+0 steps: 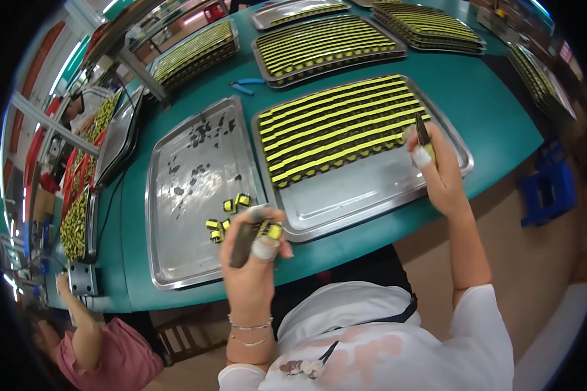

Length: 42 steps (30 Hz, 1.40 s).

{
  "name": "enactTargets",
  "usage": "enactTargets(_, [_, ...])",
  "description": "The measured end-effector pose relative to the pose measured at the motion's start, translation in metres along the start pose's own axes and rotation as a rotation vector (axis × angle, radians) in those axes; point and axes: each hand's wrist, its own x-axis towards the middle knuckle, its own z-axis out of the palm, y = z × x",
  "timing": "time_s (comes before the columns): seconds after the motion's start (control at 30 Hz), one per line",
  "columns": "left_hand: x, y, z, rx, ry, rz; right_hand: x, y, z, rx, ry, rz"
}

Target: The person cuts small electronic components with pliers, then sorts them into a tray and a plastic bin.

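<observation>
My left hand (253, 277), with white wraps on its fingertips, is closed around a small black-and-yellow block (275, 231), which looks like a transformer. A dark, blurred long piece (242, 245) also lies in that grip. At the right, my right hand (442, 173) grips a dark pointed tool (422, 129), perhaps tweezers, tip up; the fingers partly hide it. Beneath that hand is a metal tray (346, 202) with rows of black-and-yellow blocks (339, 127) across its far part. Left of it, another metal tray (169, 254) carries several loose blocks (215, 230) and dark flakes (202, 133).
Blue-handled pliers (246, 85) lie on the green table (134, 241) beyond the trays. Further filled trays (326, 49) stand along the back. At the lower left a person in a pink shirt (111, 355) works beside me. A blue stool (546, 186) stands right of the table.
</observation>
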Motion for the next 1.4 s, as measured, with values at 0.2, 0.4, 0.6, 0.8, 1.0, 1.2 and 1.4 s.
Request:
enactTargets(0.2, [0.007, -0.014, 0.013, -0.045, -0.073, -0.203, -0.015, -0.025, 0.029, 0.029, -0.224, -0.119])
enactTargets(0.4, [0.005, -0.017, 0.006, 0.052, -0.037, -0.242, -0.012, -0.029, 0.056, 0.003, -0.364, -0.255])
enactTargets(0.6, [-0.005, -0.011, -0.016, 0.201, -0.023, -0.258, -0.017, -0.037, 0.075, -0.028, -0.418, -0.275])
enactTargets(0.8, [-0.011, -0.015, -0.028, 0.137, -0.07, -0.263, -0.018, -0.039, 0.086, -0.1, -0.411, -0.306])
enactTargets(1.0, [-0.016, -0.021, -0.026, 0.1, -0.04, -0.207, -0.018, -0.04, 0.087, -0.177, -0.423, -0.381])
enactTargets(1.2, [-0.013, -0.016, -0.013, 0.219, 0.006, -0.217, -0.015, -0.039, 0.085, -0.192, -0.426, -0.46])
enactTargets(1.4, [-0.015, -0.016, -0.019, 0.126, -0.055, -0.239, -0.014, -0.034, 0.087, -0.221, -0.384, -0.547])
